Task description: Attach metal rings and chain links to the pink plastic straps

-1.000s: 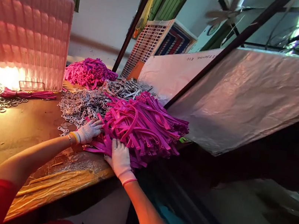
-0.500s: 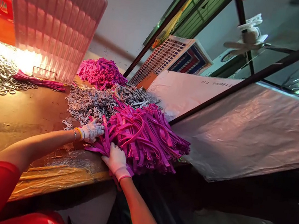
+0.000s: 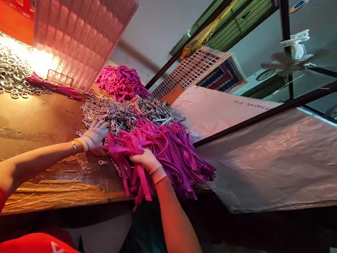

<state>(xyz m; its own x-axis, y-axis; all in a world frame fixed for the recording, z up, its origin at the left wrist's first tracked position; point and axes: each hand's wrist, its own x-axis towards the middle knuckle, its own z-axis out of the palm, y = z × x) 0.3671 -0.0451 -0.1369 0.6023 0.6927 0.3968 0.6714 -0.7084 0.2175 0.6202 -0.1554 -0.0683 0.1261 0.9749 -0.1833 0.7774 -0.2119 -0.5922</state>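
Note:
A large heap of pink straps (image 3: 179, 155) lies at the table's right end, its strap ends hanging towards the front edge. My right hand (image 3: 147, 161), in a pale glove, is closed around a bunch of pink straps (image 3: 126, 143) lifted at the near side of the heap. To its left, my left hand (image 3: 95, 134), in a white knitted glove with a yellow cuff, reaches to the edge of a pile of small metal clasps (image 3: 109, 111). Its fingers are stretched out, their tips partly hidden among clasps and strap ends. One loose metal clasp (image 3: 103, 162) lies on the table below.
Metal rings (image 3: 6, 68) are heaped at the left under a bright orange lamp (image 3: 11, 14). A translucent ribbed panel (image 3: 79, 24) stands behind. Further back sits another pink strap pile (image 3: 123, 81). A plastic-wrapped board (image 3: 278, 151) and a dark bar (image 3: 245, 121) border the right side.
My right hand has lifted strap ends upward and right. My left hand has drawn left, away from the straps, towards the clasps. The view has shifted slightly left.

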